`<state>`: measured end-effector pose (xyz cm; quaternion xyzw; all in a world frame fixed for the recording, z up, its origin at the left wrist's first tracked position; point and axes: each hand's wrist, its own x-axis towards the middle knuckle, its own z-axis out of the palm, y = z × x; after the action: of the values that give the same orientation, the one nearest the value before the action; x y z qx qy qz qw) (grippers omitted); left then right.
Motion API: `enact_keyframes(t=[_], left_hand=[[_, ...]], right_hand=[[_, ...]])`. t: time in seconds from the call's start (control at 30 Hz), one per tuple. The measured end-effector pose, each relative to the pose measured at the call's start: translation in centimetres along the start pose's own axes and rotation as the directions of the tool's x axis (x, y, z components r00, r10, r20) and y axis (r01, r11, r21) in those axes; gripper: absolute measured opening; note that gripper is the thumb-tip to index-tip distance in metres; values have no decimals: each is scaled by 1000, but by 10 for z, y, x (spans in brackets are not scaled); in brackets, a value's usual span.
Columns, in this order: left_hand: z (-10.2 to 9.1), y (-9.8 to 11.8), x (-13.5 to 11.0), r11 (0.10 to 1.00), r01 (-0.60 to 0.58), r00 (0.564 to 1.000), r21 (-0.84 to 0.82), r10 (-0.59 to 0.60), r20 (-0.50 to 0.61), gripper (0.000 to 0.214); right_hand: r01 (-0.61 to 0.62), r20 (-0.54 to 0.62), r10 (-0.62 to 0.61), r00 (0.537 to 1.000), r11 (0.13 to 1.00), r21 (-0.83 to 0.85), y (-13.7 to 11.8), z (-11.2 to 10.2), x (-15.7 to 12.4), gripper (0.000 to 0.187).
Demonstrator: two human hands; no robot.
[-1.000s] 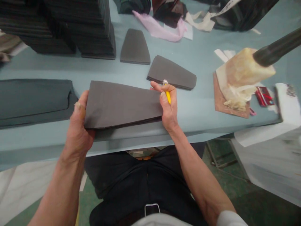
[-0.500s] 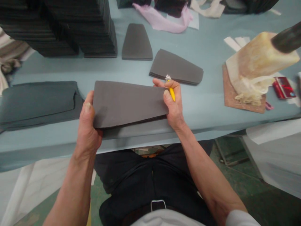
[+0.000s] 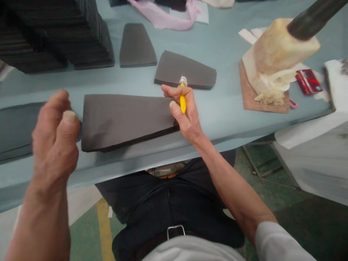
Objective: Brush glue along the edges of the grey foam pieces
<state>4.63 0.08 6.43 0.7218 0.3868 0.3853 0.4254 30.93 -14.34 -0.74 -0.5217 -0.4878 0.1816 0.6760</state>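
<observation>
A stack of dark grey tapered panels [image 3: 127, 117] lies near the table's front edge, wide end to the left. My left hand [image 3: 56, 139] is off it, just beyond that wide end, fingers stretched out and holding nothing. At the narrow end, the thumb of my right hand [image 3: 187, 114] rests by the top panel's edge. Between its fingers it grips a slim yellow tool [image 3: 183, 101] with a whitish tip, its exact kind unclear. Beyond lie two smaller grey piles: one slanting pile [image 3: 187, 69] and one upright tapered pile [image 3: 138, 45].
Tall dark stacks [image 3: 89, 40] stand at the back left. Dark green folded pieces [image 3: 16, 125] lie left, partly behind my left hand. To the right are a yellowed container [image 3: 274, 50] on a brown board [image 3: 247, 92] and a red box [image 3: 308, 81]. Pink cloth [image 3: 165, 18] lies at the back.
My left hand has let go of the panels' wide end and moved left. The stack now lies lower on the table. My right hand keeps the yellow tool, and the view has shifted right.
</observation>
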Motion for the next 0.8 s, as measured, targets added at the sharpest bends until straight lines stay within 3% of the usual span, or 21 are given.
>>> enact_keyframes(t=[0.03, 0.07, 0.17, 0.27, 0.37, 0.47, 0.57, 0.63, 0.8], left_hand=[[-4, 8, 7, 952, -132, 990, 275, 112, 87, 88], [-4, 17, 15, 868, -251, 965, 428, 190, 181, 91], [8, 41, 47, 788, -378, 904, 486, 199, 379, 96], [35, 55, 78, 816, -344, 847, 464, 56, 529, 98], [58, 56, 98, 883, -183, 845, 432, -83, 529, 92], [66, 48, 107, 862, -256, 795, 436, -69, 602, 118], [62, 42, 104, 762, -484, 676, 430, 13, 737, 147], [57, 43, 93, 696, -587, 630, 413, 73, 773, 156], [53, 54, 48, 509, -679, 650, 529, 83, 755, 142]], right_hand=[[13, -2, -13, 1000, 1000, -8, -1, -2, -1, 41], [26, -7, -26, 1000, 1000, -17, -3, -3, -3, 42], [48, -38, -50, 998, 997, -56, -8, -7, -10, 41], [44, -67, -52, 996, 992, -120, -14, -13, -23, 37], [90, -60, -107, 992, 968, -233, -20, -23, -37, 33], [153, -43, -185, 982, 903, -401, -25, -34, -50, 27], [160, -62, -219, 974, 853, -496, -26, -41, -58, 23], [152, -81, -224, 971, 844, -514, -25, -43, -61, 22], [122, -113, -212, 971, 839, -531, -23, -40, -65, 15]])
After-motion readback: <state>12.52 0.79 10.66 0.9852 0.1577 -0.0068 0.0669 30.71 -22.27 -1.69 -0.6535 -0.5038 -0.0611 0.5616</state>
